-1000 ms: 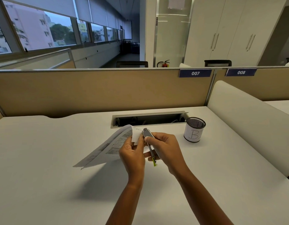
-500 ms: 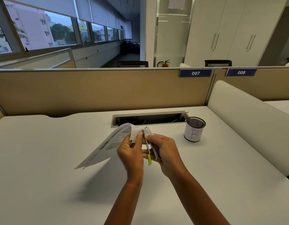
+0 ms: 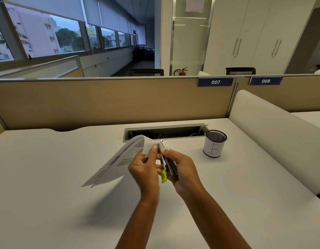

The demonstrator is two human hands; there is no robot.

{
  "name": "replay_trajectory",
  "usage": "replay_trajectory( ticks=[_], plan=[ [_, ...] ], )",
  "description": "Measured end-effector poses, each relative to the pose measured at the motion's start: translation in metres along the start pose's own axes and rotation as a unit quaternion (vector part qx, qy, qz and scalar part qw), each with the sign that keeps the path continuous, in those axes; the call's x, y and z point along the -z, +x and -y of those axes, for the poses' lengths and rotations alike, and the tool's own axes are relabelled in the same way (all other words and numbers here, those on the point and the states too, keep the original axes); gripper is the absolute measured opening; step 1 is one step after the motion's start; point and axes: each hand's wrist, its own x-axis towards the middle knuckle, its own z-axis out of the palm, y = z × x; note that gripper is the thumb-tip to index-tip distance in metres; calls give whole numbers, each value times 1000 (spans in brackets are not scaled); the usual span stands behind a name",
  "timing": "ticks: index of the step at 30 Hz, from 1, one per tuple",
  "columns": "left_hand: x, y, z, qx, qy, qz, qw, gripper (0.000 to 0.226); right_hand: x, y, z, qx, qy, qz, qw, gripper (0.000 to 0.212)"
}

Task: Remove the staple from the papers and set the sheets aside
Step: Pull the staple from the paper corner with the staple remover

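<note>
My left hand (image 3: 146,169) pinches the top right corner of the printed papers (image 3: 119,159), which hang above the white desk and bend down to the left. My right hand (image 3: 182,168) grips a slim metal stapler (image 3: 167,159) with a lime-green end, held upright. Its upper tip sits right against the folded corner of the sheets, beside my left thumb. The staple itself is too small to make out.
A black mesh pen cup (image 3: 214,143) with a white label marked "B" stands to the right on the desk (image 3: 47,177). An open cable tray slot (image 3: 164,131) lies just behind the papers. A beige partition (image 3: 101,101) backs the desk; a white divider (image 3: 272,126) borders the right side.
The stapler has turned more upright and its tip has moved in against the paper corner. Both hands have edged slightly away from me; the sheets stay lifted.
</note>
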Motion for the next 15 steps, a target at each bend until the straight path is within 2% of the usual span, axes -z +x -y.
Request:
replay_trajectory(
  ticks=[6, 11, 15],
  plan=[
    [0, -1, 0, 7, -2, -2, 1000, 27, 1, 0, -3, -1, 22, -3, 1000, 23],
    [1, -3, -4, 10, -19, 1, 1000, 15, 1, 0, -5, -3, 34, -13, 999, 23],
    [1, -3, -2, 24, -17, 3, 1000, 26, 1, 0, -5, -14, 52, -22, 998, 19]
  ],
)
